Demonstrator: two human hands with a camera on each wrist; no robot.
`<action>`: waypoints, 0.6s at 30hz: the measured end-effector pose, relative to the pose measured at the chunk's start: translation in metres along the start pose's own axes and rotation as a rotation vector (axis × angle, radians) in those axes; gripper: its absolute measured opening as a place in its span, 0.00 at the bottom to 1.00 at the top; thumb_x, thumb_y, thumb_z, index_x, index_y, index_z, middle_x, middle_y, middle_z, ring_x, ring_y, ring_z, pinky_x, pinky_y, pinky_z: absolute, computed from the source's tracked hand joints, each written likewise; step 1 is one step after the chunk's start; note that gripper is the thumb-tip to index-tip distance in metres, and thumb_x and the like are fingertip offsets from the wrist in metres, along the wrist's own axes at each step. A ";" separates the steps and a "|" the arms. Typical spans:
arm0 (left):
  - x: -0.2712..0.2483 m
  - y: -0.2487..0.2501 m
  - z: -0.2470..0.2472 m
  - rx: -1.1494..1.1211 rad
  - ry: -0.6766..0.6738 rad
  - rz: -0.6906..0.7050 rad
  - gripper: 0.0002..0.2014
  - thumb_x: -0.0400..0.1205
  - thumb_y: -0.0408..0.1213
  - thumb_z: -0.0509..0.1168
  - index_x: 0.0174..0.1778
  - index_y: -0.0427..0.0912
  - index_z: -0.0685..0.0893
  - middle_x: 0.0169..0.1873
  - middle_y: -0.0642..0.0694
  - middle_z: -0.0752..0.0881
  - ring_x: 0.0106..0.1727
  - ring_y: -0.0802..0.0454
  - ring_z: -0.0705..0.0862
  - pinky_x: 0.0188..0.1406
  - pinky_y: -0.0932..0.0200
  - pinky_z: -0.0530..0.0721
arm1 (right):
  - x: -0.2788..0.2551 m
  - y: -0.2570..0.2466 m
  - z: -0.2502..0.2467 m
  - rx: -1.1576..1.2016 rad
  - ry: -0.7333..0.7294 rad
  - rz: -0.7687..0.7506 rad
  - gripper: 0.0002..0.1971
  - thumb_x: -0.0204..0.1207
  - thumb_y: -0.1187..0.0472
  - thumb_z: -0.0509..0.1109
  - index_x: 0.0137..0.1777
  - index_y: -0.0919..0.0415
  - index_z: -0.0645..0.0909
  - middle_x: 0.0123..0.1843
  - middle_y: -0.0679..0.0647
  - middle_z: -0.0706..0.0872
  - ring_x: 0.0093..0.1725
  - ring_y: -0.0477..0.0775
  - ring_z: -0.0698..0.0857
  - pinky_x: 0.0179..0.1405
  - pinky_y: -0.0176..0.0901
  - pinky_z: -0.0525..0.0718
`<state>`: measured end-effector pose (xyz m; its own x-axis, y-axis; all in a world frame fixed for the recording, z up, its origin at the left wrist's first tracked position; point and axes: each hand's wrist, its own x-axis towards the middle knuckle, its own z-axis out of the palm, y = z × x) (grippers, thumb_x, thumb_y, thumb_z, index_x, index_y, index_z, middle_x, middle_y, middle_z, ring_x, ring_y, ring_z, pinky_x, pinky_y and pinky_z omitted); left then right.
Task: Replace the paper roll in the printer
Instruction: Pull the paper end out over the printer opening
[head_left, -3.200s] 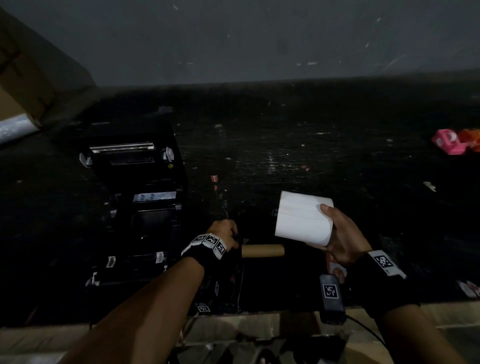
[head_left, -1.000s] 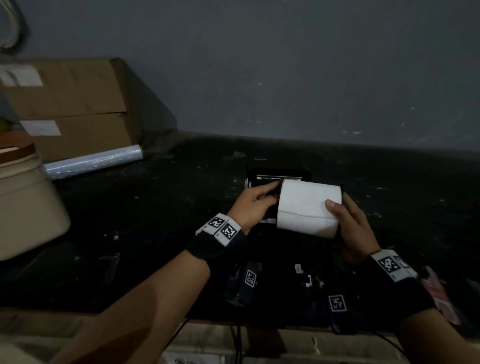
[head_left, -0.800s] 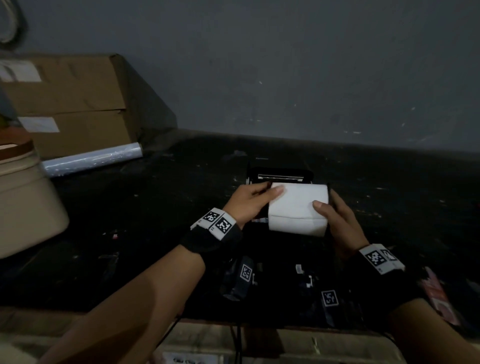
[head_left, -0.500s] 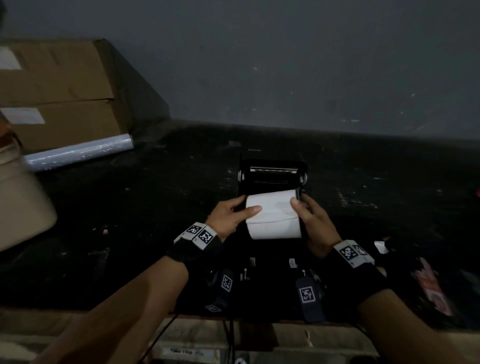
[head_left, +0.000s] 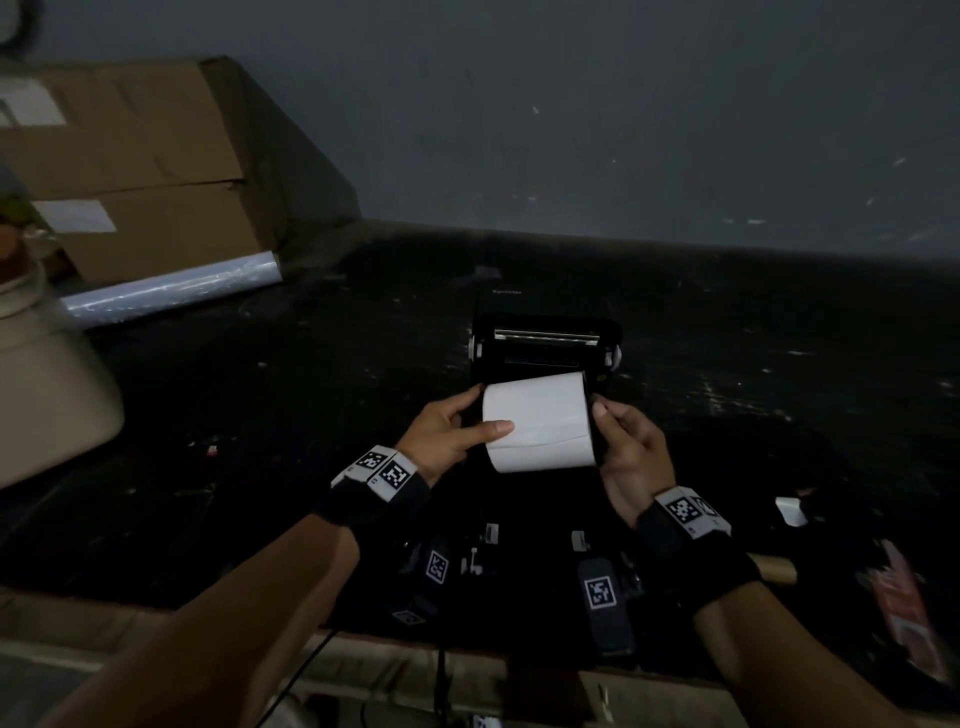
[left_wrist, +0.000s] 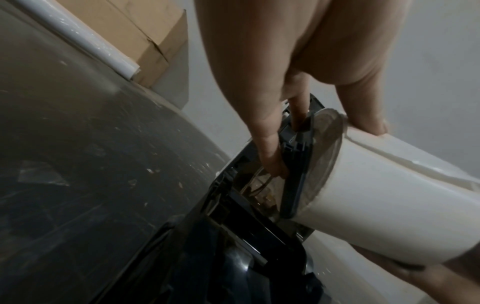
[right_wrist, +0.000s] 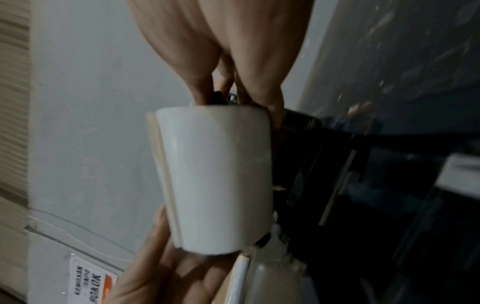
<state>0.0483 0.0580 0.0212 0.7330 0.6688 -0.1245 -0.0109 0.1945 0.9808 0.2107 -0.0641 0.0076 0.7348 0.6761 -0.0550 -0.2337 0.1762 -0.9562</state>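
- White paper roll held lying sideways at the open black printer, roughly mid-worktop, axis running left-right.
- Left hand gripped the roll's left end: thumb on top of the paper, fingers curled down beside the end face, fingertips at the printer's bay edge per left wrist view.
- Right hand gripped the roll's right end, fingers wrapped round the far side.
- Loose outer paper edge visible along the roll's near side.
- Printer lid up, metal strip showing behind the roll.
- Could not tell whether the roll was fully seated in the bay or just above it.
- Brown cardboard core lay on the worktop near the right wrist, well apart from the printer.
- Cardboard box at far left against the wall, film roll lying in front of it.
- Beige container at left edge.
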 end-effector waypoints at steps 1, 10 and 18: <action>0.001 -0.001 -0.001 -0.003 0.002 0.003 0.29 0.70 0.32 0.75 0.68 0.47 0.78 0.65 0.45 0.84 0.68 0.51 0.80 0.73 0.44 0.75 | 0.003 0.001 0.000 -0.001 0.012 -0.006 0.09 0.73 0.59 0.71 0.50 0.60 0.85 0.64 0.68 0.83 0.64 0.63 0.82 0.70 0.59 0.77; -0.002 -0.006 -0.008 0.197 0.042 0.089 0.31 0.72 0.32 0.73 0.70 0.56 0.72 0.58 0.62 0.82 0.61 0.65 0.80 0.63 0.69 0.78 | 0.020 0.001 -0.005 -0.178 -0.048 0.044 0.06 0.74 0.71 0.68 0.49 0.70 0.84 0.40 0.58 0.85 0.31 0.41 0.86 0.32 0.27 0.83; 0.003 -0.016 -0.010 0.362 0.044 0.075 0.38 0.72 0.39 0.74 0.77 0.50 0.66 0.74 0.49 0.74 0.74 0.57 0.72 0.79 0.52 0.66 | 0.035 -0.009 -0.019 -0.661 -0.223 -0.016 0.15 0.70 0.78 0.69 0.58 0.75 0.79 0.50 0.67 0.82 0.47 0.60 0.83 0.36 0.33 0.88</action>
<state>0.0441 0.0638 0.0034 0.7090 0.7035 -0.0483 0.1835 -0.1178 0.9759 0.2501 -0.0553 0.0085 0.5698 0.8204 -0.0469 0.2649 -0.2374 -0.9346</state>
